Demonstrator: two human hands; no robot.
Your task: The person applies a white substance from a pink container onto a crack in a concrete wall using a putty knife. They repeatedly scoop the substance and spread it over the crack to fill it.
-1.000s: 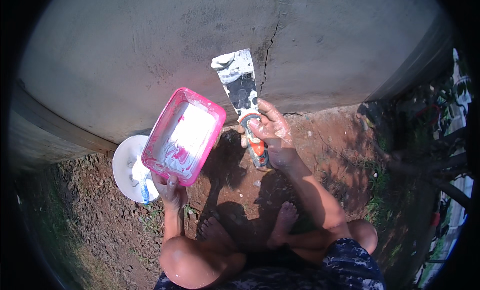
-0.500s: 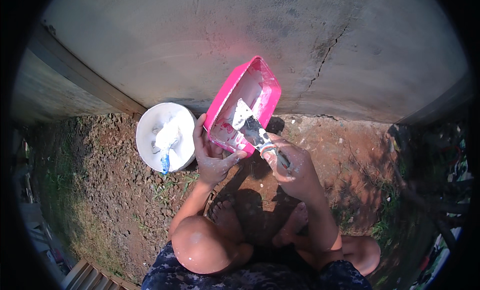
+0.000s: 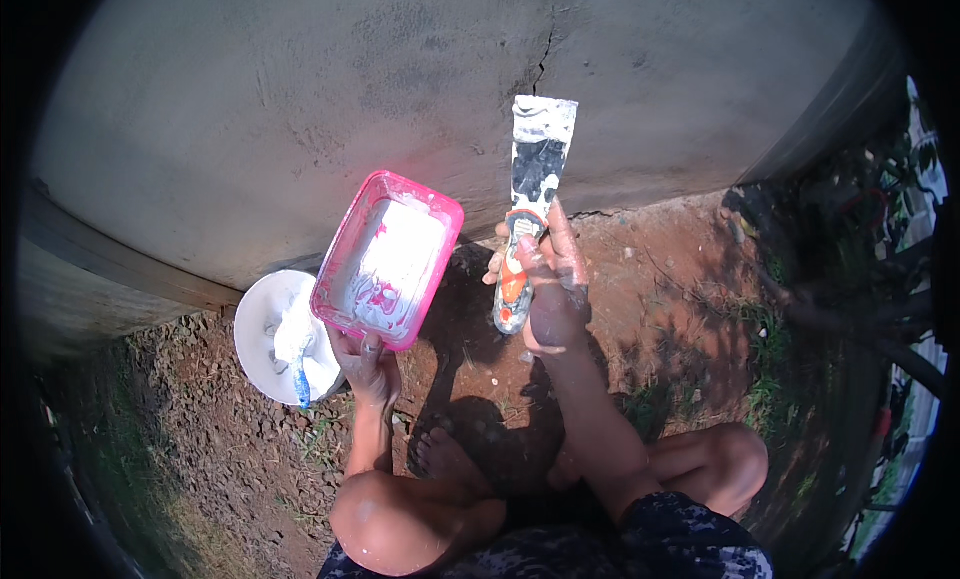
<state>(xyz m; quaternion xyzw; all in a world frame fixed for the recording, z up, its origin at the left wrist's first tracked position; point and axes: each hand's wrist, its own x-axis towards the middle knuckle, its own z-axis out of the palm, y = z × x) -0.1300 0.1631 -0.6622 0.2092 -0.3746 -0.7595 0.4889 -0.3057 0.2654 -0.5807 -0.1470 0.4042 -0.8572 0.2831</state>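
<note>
Left hand (image 3: 370, 371) grips pink tray (image 3: 438, 264); right hand (image 3: 552, 291) grips putty knife (image 3: 538, 167), since lifted out.

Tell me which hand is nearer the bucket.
Left. The left hand is just right of the bucket, holding the tray; the right hand is well farther right, holding the scraper.

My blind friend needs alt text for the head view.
A person's right hand holds a white-smeared putty knife before a cracked grey wall, while the left hand grips a pink tray coated with white paste. A white tub stands on the ground at left.
</note>
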